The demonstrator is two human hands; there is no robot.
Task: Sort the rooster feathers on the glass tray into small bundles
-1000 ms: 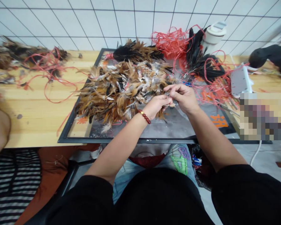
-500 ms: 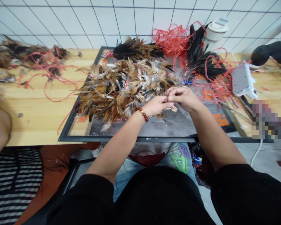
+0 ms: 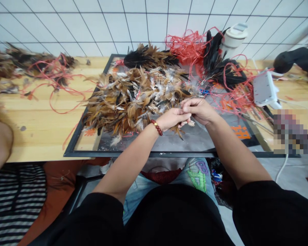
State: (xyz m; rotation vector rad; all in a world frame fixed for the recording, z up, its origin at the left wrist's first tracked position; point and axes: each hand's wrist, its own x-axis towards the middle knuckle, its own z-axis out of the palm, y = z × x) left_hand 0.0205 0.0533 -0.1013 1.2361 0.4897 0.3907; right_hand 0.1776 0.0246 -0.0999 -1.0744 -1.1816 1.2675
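Both hands meet over the near right edge of a heap of brown, white and black feathers (image 3: pixel 133 106). My left hand (image 3: pixel 172 119), with a red bead bracelet (image 3: pixel 157 127) on its wrist, is closed. Brown feather tips (image 3: pixel 179 132) stick out beneath it, and a pale feather end (image 3: pixel 191 123) shows beside its fingertips. My right hand (image 3: pixel 199 110) is closed in a pinch against the left fingertips; whatever lies between its thumb and fingers is too small to make out. The heap rests on a dark-framed glass panel (image 3: pixel 154 154).
Tangled red plastic string (image 3: pixel 186 48) and black feathers (image 3: pixel 229 73) lie behind on the right, near a white lidded container (image 3: pixel 233 39) and a white box (image 3: pixel 265 89). More string and feathers (image 3: pixel 41 61) lie left. Another person's arm (image 3: pixel 0 143) is at far left.
The hands stay together with only small finger shifts. More of the pale feather end shows below the fingers. The whole view has tilted slightly.
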